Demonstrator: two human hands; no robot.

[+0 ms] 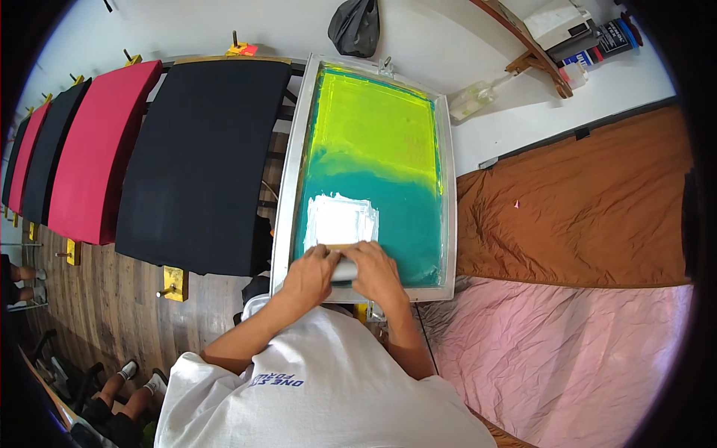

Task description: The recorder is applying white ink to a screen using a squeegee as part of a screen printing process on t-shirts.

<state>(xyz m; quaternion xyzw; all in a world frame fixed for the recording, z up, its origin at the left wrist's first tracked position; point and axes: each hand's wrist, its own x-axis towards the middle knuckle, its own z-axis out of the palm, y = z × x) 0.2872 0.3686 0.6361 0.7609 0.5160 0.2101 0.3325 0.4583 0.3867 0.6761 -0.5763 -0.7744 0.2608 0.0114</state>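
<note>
A screen printing frame [449, 216] with a pale metal rim lies in front of me. Its mesh is teal [403, 224], with a yellow-green ink area [377, 119] over the far part. White ink [340, 219] forms a rough-edged rectangle on the near left part. At the near edge of this patch, my left hand [310, 275] and my right hand [377, 272] grip a squeegee [344, 271] side by side, thumbs toward each other. Both sets of fingers are closed over it. Its blade edge is mostly hidden behind the hands.
To the left stand a black fabric-covered board [205, 164], a red one [104, 153] and more beyond, on yellow brackets [174, 284]. Brown cloth [567, 216] and pink cloth [567, 343] spread to the right. A black bag [354, 28] hangs behind the frame. Another person's legs [134, 392] show lower left.
</note>
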